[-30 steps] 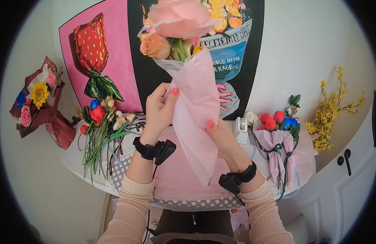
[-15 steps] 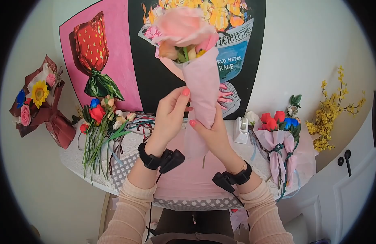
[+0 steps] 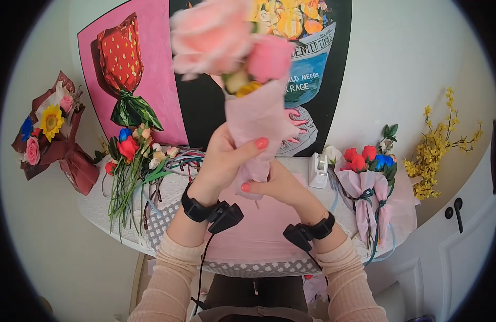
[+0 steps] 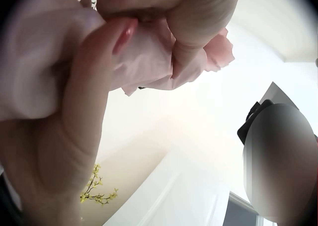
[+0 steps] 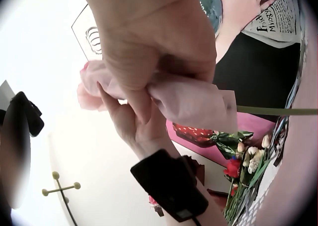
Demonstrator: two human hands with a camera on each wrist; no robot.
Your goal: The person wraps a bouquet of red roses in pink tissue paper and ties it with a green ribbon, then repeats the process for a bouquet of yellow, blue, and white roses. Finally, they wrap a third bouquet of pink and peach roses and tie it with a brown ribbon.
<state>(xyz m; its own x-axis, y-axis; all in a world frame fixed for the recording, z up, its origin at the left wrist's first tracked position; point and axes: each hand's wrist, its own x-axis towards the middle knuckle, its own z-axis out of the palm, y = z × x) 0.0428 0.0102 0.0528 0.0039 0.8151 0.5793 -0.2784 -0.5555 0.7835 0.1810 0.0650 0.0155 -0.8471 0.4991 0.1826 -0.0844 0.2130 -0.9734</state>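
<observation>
A small bouquet wrapped in pale pink paper (image 3: 258, 115) is held upright over the table, leaning slightly left. From its top rise a large pale pink rose (image 3: 210, 37), a brighter pink flower (image 3: 269, 58) and a bit of yellow. My left hand (image 3: 218, 161) grips the wrap around its narrowing middle, thumb laid across the front. Just below, my right hand (image 3: 285, 185) holds the gathered lower end, its thumb across the paper. In the right wrist view a green stem (image 5: 278, 110) sticks out beyond the paper's lower end.
Pink paper sheets (image 3: 242, 236) cover the table's middle. Loose artificial flowers (image 3: 130, 161) and ribbons lie left; a tape dispenser (image 3: 317, 172) and tied pink bouquets (image 3: 366, 188) stand right. A maroon-wrapped bouquet (image 3: 71, 145) is far left, yellow branches (image 3: 427, 161) far right. Paintings (image 3: 146, 70) stand behind.
The paper, earlier loose with a long hanging corner, is now wrapped narrowly around the stems. My left hand has moved from the paper's edge to around the wrap; my right hand has shifted lower and left.
</observation>
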